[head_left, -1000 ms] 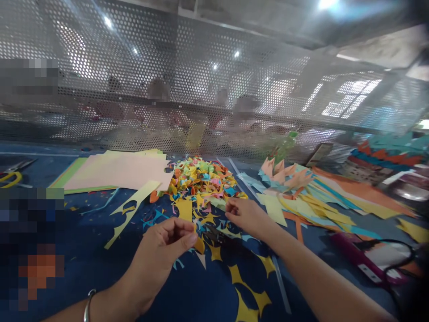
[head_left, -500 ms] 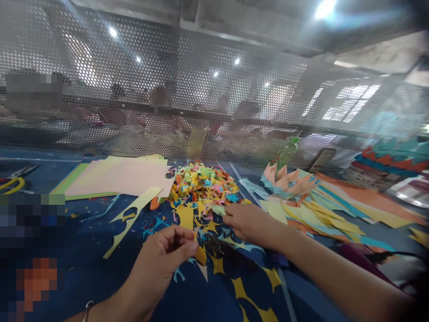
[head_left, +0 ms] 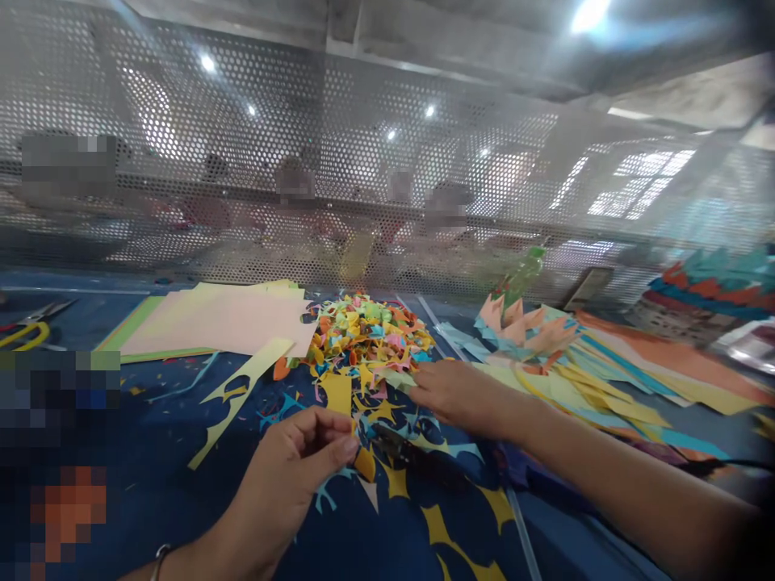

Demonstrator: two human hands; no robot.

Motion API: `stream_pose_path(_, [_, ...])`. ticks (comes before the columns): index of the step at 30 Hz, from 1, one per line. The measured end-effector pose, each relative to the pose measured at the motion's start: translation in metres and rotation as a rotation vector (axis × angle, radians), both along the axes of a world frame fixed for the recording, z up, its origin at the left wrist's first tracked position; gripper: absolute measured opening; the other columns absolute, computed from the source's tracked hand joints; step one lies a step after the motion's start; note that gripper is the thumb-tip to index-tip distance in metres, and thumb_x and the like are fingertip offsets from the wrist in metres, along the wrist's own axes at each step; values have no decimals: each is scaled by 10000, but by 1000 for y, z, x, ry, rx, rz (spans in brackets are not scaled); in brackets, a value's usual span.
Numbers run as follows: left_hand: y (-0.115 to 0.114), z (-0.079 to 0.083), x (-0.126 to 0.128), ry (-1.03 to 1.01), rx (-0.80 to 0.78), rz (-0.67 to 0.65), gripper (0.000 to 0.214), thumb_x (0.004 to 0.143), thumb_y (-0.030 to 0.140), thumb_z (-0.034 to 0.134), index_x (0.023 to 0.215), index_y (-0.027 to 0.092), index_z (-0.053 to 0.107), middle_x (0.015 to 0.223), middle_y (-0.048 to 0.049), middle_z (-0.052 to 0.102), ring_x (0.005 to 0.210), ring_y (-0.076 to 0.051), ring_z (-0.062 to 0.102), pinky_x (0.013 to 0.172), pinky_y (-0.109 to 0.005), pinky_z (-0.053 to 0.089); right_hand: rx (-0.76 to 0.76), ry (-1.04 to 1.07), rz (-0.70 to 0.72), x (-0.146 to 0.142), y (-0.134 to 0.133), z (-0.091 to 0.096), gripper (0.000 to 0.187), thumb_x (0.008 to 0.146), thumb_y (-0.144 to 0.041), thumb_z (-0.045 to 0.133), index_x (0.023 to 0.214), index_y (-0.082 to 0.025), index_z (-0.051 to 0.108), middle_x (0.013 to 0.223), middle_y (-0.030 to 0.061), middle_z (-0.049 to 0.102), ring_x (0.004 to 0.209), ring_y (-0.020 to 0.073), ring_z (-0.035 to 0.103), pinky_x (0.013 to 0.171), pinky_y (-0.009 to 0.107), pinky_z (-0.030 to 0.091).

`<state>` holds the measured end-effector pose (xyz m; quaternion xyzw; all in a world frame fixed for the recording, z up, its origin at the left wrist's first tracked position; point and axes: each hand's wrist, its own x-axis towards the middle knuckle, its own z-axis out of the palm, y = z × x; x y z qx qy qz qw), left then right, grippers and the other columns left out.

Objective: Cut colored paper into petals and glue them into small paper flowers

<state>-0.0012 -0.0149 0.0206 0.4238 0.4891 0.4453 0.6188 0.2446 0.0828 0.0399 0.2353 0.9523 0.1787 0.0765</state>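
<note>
My left hand [head_left: 299,468] is closed in a pinch, thumb against forefinger, on a small yellow paper piece [head_left: 364,464] that shows beyond the thumb. Curled fingers of my right hand [head_left: 451,395] touch the edge of a pale green paper scrap [head_left: 396,379]; what they may hold is hidden. Behind both hands rises a heap of small coloured paper cuttings [head_left: 369,331]. Between the hands, a dark tool [head_left: 403,448] lies among yellow offcuts [head_left: 396,480], too blurred to name. A yellow strip [head_left: 336,394] lies just behind my left fingers.
On the left are stacked paper sheets [head_left: 211,319], a cut pale yellow strip [head_left: 242,399] and scissors [head_left: 36,323] with yellow handles. On the right sit folded peach paper points [head_left: 524,323], several yellow strips [head_left: 599,391] and a green bottle [head_left: 526,274]. A perforated metal screen [head_left: 363,161] stands behind.
My right hand has shifted slightly to the right, showing more of the pale green scrap. My left hand keeps its pinch. The whole view has moved a little.
</note>
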Motion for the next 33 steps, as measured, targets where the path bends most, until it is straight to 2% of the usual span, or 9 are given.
stream_pose_path(6, [1, 3, 2, -72, -55, 26, 294, 617, 338, 782, 793, 154, 635, 695, -18, 607, 665, -123, 512, 674, -257, 398, 96, 70, 4, 8, -1, 29, 87, 822, -114, 538, 877, -131, 604, 782, 82, 608, 751, 209, 515, 655, 336, 367])
stream_pose_path(9, [2, 1, 1, -95, -64, 47, 303, 616, 339, 788, 792, 152, 626, 688, -20, 609, 665, -124, 514, 676, -254, 398, 71, 244, -51, 3, -16, 36, 105, 839, -146, 485, 814, -159, 585, 731, 53, 572, 695, 192, 493, 629, 320, 362])
stream_pose_path(12, [2, -2, 2, -101, -57, 43, 289, 643, 334, 777, 814, 152, 633, 702, -22, 615, 665, -125, 515, 664, -250, 394, -69, 478, -82, -9, -38, 32, 155, 852, -135, 434, 816, -163, 583, 716, 40, 560, 701, 177, 497, 622, 296, 375])
stream_pose_path(16, [0, -3, 3, -97, -48, 31, 267, 681, 325, 759, 853, 149, 654, 755, -35, 629, 701, -132, 525, 686, -249, 401, -212, 605, -70, -24, -59, 20, 185, 876, -149, 429, 923, -149, 608, 786, 59, 602, 741, 176, 528, 653, 297, 412])
stream_pose_path(21, [-4, -2, 5, -70, -35, 12, 270, 667, 334, 764, 824, 139, 662, 724, -34, 620, 658, -124, 502, 647, -243, 396, -254, 640, -69, -32, -63, 9, 208, 883, -144, 415, 878, -144, 623, 761, 64, 604, 724, 177, 529, 631, 303, 420])
stream_pose_path(33, [-5, -3, 7, -114, -102, 7, 327, 636, 347, 780, 853, 132, 664, 717, -23, 603, 640, -121, 520, 637, -249, 414, -308, 692, -56, -38, -65, 2, 202, 874, -118, 419, 856, -140, 619, 756, 61, 591, 720, 169, 524, 642, 304, 422])
